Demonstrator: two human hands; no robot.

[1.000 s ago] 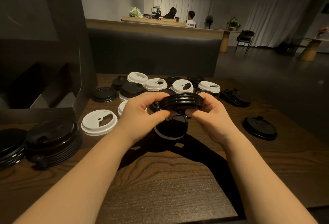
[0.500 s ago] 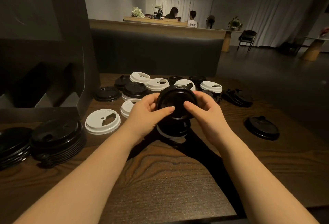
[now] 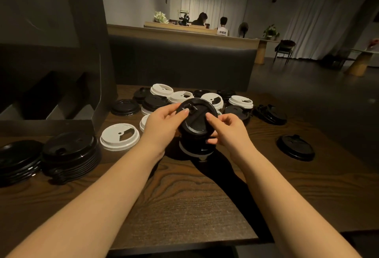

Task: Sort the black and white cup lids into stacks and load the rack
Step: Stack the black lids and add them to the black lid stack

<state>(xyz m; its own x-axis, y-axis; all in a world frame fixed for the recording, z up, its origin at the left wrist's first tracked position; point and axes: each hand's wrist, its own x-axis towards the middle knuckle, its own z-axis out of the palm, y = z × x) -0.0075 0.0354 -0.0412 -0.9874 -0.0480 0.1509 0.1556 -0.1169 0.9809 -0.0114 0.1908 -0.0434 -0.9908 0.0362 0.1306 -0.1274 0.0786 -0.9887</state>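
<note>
1. Left hand (image 3: 164, 124) grip: fingers and thumb curled round the left rim of a small stack of black lids (image 3: 198, 120), held above the bench (image 3: 184, 196) at centre, tilted so the top face points at the camera.
2. Right hand (image 3: 229, 130) grip: thumb on the top face of that stack at its 3 o'clock edge, fingers curled under the rim, pinching it.
3. Directly under the held stack sits a black lid on a white lid (image 3: 194, 152), on the bench; contact with the stack cannot be told.
4. At 9 o'clock from the hands, a single white lid (image 3: 120, 136) lies flat, sip hole up.
5. Further toward 9 o'clock, a tall black stack (image 3: 70, 155) stands on the bench, with a second, lower black stack (image 3: 16, 162) just beside it at frame edge.
6. At 12 o'clock, a loose cluster of mixed lids (image 3: 184, 98), black and white, some overlapping.
7. At 3 o'clock, a lone black lid (image 3: 295, 148) lies well apart from the rest.
8. At 2 o'clock, a few black lids (image 3: 269, 114) lie tilted in a small pile.
9. Dark rack (image 3: 53, 97) stands at 10 o'clock on the bench's left side; slots in shadow, contents cannot be told.
</note>
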